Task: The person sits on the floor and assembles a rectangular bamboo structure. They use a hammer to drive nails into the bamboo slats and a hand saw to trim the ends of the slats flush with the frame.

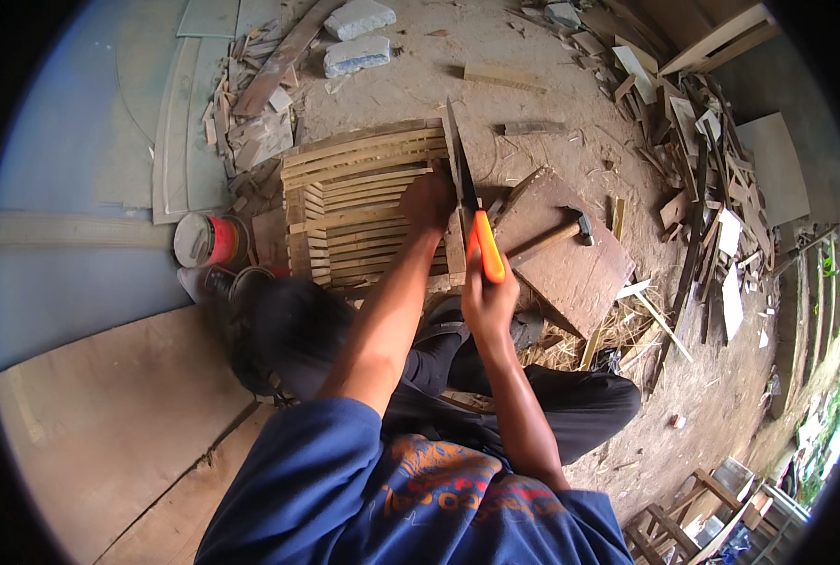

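One saw (470,193) is gripped by its smooth orange handle in the right hand (489,303), fingers closed around it. The thin metal blade is held along the right end of one crate (356,218), built of rough wooden slats. The left hand (428,201) is placed there, beside the blade, fingers curled; their exact grip cannot be told. One wooden-handled hammer (550,239) is seen on one flat, angular board (578,278), right of the saw.
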Available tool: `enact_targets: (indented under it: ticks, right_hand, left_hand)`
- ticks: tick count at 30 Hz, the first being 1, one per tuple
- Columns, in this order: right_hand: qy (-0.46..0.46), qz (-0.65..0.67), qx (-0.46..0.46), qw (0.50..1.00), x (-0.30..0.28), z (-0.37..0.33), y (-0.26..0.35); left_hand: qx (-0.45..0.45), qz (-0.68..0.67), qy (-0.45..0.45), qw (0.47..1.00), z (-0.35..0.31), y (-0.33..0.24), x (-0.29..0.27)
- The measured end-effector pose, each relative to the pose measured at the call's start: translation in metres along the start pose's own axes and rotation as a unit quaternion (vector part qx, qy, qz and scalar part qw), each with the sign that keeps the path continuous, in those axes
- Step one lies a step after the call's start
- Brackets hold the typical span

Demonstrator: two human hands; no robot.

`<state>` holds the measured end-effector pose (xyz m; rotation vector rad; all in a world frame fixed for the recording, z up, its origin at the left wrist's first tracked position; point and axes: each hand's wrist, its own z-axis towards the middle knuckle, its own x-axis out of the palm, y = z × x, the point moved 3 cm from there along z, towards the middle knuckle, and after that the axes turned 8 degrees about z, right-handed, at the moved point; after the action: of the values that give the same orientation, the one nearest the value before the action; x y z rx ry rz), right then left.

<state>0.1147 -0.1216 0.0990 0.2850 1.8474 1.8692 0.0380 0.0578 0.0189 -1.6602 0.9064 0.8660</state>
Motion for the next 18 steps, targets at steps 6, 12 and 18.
enact_targets:
  ticks: [6,12,18]
  right_hand:
    - [0.052,-0.031,0.006,0.998,-0.016,-0.062,0.010]
    - [0.052,-0.040,0.016,0.998,-0.050,-0.110,0.038]
    - [0.014,0.021,0.019,0.999,0.002,-0.010,0.002]
  left_hand:
    - [0.006,0.017,-0.048,0.999,0.002,0.013,0.003]
    - [0.045,0.045,-0.146,0.987,0.003,0.018,0.018]
    - [0.007,0.008,-0.025,1.000,0.004,0.008,0.000]
